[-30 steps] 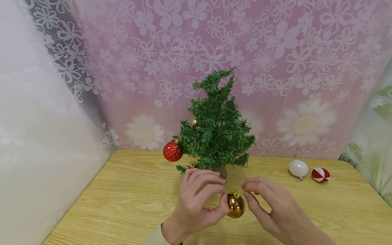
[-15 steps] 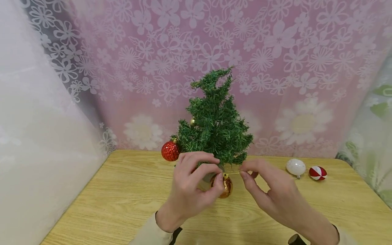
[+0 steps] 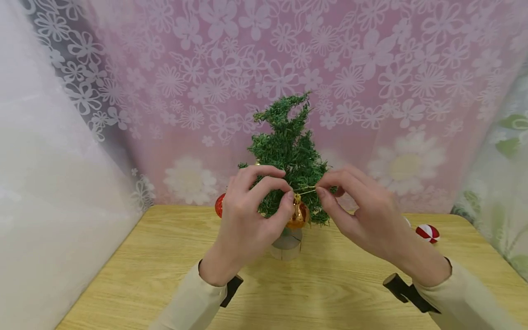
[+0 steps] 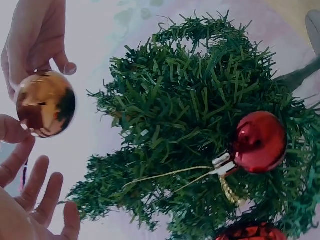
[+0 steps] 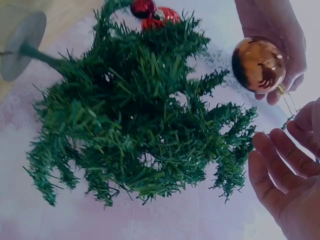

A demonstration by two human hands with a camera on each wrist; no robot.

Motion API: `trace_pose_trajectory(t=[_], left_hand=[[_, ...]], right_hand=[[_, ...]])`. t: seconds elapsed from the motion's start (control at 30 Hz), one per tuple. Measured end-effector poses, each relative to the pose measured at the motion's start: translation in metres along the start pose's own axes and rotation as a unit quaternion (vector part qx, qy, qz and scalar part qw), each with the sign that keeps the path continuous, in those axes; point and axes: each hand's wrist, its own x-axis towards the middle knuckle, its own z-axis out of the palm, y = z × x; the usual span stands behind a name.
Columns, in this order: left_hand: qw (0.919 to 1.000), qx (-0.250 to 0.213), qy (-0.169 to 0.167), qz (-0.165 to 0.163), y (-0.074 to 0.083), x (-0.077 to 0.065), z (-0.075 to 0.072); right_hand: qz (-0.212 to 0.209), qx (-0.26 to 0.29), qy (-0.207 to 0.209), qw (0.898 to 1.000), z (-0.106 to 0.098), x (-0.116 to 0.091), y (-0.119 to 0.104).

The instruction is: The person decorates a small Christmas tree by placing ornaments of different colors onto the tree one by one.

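Observation:
A shiny gold bauble (image 3: 300, 217) hangs in front of the small artificial Christmas tree (image 3: 284, 144). My left hand (image 3: 251, 215) pinches it near its cap between thumb and forefinger. Opposite, my right hand (image 3: 365, 213) pinches the end of its gold string (image 3: 307, 189), and the loop is stretched between both hands. In the right wrist view the gold bauble (image 5: 260, 65) stands apart from the branches. A smooth red bauble (image 4: 260, 142) with a silver cap lies against the tree in the left wrist view. A textured red bauble (image 3: 219, 206) is half hidden behind my left hand.
The tree's round grey base (image 3: 286, 247) stands on the wooden table (image 3: 165, 275). To the right lies a red-and-white ornament (image 3: 428, 233), and a white ornament (image 3: 407, 222) is mostly hidden by my right arm. A pink floral curtain (image 3: 198, 68) hangs behind.
Both hands have risen from low over the table to the height of the branches, carrying the gold bauble. The right fingers have taken hold of the string and pulled it taut.

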Motion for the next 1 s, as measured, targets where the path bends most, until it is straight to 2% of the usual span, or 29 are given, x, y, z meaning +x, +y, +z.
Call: trace_pose_trajectory(t=[0.17,0.37,0.5,0.63,0.83,1.0], left_hand=[[0.9986,-0.014,-0.008,-0.051,-0.008,0.007,0.005],[0.9943,-0.021,0.026,-0.101,-0.018,0.010,0.010],[0.9882,-0.034,0.051,-0.140,-0.024,0.009,0.015],[0.9806,-0.049,0.063,-0.179,-0.029,0.009,0.017],[0.9709,-0.052,0.048,-0.229,-0.033,0.009,0.019],[0.9720,-0.032,0.016,-0.232,-0.034,0.008,0.018]], right_hand=[[0.010,0.005,-0.023,1.000,0.005,0.016,0.009],[0.020,-0.006,-0.033,0.999,0.018,0.032,0.020],[0.043,-0.008,-0.051,0.998,0.026,0.039,0.027],[0.056,-0.006,-0.072,0.996,0.033,0.044,0.029],[0.077,-0.005,-0.095,0.993,0.041,0.050,0.030],[0.091,-0.011,-0.107,0.990,0.044,0.050,0.030]])
